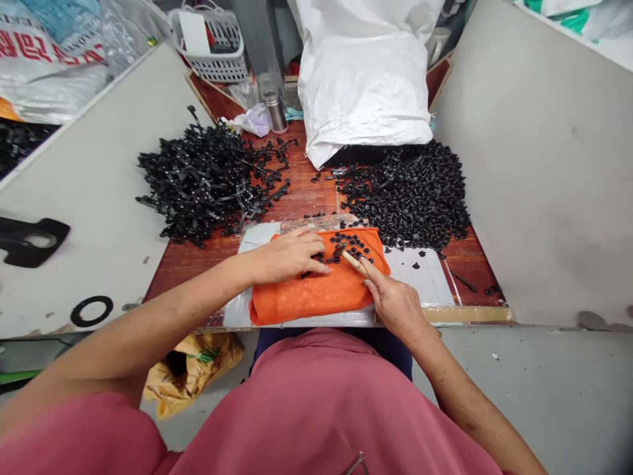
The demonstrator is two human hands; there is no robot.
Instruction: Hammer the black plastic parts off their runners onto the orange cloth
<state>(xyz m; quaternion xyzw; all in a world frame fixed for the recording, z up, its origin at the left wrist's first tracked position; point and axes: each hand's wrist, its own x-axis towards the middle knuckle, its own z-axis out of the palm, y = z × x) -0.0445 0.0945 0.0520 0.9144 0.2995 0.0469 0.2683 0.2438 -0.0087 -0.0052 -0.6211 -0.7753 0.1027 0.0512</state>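
Note:
My left hand (288, 255) is closed around a black plastic strip (312, 266), its thumb and fingers on either side of the piece. An orange cloth (316, 297) lies beneath it. From the right, my right hand (393, 300) grips a wooden-handled tool (355, 262). The tool's short, dark head touches or hovers just by the strip's right end; its exact kind is hard to make out. Several small round black caps (352, 241) are scattered on the cloth's far side, beyond the tool.
At the left rises a tangled heap of black strips (208, 178). A pile of small black caps (425, 191) stands at the right, below a white sack (366, 79). Behind are a metal flask (274, 109) and a grey basket (217, 66). Panels (539, 165) flank the table.

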